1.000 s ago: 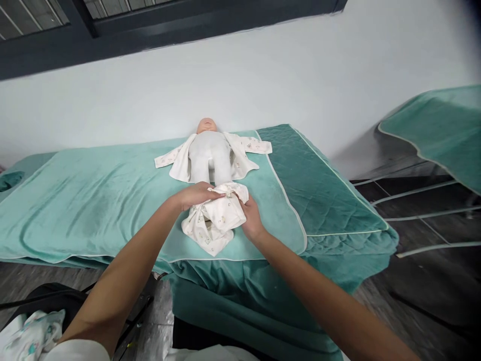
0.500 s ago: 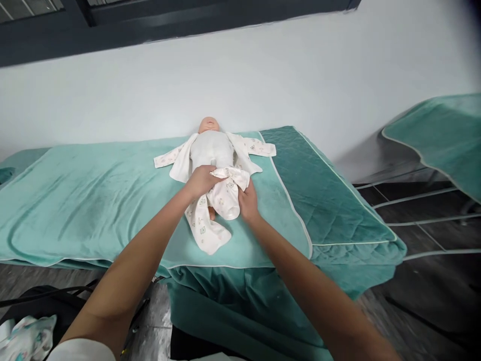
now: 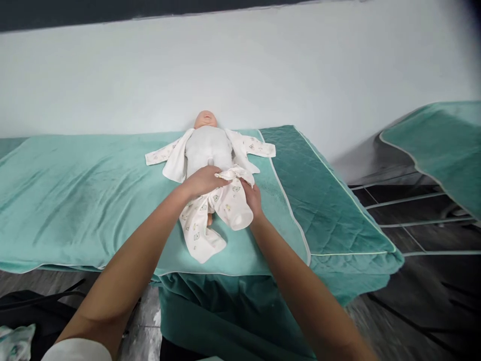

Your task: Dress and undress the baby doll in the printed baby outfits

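Note:
A baby doll (image 3: pixel 208 148) with a pale grey cloth body lies on its back, head toward the wall. Its printed white jacket (image 3: pixel 176 163) hangs open, both sleeves spread out to the sides. White baby pants (image 3: pixel 235 205) with small animal prints cover the lower body, and a bit of the doll's foot shows between the legs. At the waistband, my left hand (image 3: pixel 205 181) is closed on the cloth from the left. My right hand (image 3: pixel 252 198) grips the bunched waist from the right side, some of its fingers hidden under the fabric.
A light green blanket (image 3: pixel 75 200) covers the bed, over a darker quilted mattress cover (image 3: pixel 326 215) at right. Behind stands a white wall (image 3: pixel 240 65). Another green-covered bed (image 3: pixel 443 145) with metal rails is at far right. A dark bag (image 3: pixel 33 316) with printed cloth sits lower left.
The view has tilted down slightly. Both hands stay on the waistband, and the pants' right-hand leg has shifted right and hangs a little straighter.

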{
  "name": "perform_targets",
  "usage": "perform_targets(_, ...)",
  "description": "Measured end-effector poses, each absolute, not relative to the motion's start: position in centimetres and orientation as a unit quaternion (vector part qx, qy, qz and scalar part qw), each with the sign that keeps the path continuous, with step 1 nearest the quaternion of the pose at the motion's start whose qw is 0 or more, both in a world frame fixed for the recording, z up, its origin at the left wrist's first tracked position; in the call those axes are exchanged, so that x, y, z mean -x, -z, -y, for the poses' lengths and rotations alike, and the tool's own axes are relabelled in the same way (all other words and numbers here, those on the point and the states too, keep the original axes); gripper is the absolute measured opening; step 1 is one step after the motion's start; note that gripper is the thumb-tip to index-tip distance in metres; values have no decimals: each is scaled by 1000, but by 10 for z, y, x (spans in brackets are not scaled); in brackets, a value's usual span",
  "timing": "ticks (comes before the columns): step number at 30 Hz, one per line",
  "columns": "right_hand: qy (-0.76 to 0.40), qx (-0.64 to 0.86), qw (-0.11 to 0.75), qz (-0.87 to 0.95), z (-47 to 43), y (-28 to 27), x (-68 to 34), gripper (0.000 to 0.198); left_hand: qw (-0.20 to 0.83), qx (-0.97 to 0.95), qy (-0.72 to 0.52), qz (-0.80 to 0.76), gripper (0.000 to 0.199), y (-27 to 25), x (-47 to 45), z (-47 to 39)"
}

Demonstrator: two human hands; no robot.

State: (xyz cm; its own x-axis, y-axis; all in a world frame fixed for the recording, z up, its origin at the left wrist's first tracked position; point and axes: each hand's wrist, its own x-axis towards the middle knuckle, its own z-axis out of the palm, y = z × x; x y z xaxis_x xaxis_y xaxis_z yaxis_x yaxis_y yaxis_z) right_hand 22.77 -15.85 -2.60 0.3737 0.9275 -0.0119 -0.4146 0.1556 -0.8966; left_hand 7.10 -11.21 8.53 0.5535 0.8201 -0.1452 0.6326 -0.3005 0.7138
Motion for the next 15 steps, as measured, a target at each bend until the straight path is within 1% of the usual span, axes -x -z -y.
perform_targets(4,-473,448,701,290,160,28,-232,29,453,-802,-48,-386,40,-95,-55,125)
perform_targets(6,-475,446,700,292,161,29,-232,26,498,-789,-34,-358,43,-97,-46,132)
perform_targets(8,-478,443,701,290,162,30,-231,25,515,-781,-37,-351,46,-97,-40,138)
perform_targets(11,-475,449,702,282,161,31,-230,27,481,-798,-63,-358,40,-94,-39,142)
perform_targets(15,-454,468,705,278,159,33,-229,31,379,-830,-121,-390,26,-87,-48,141)
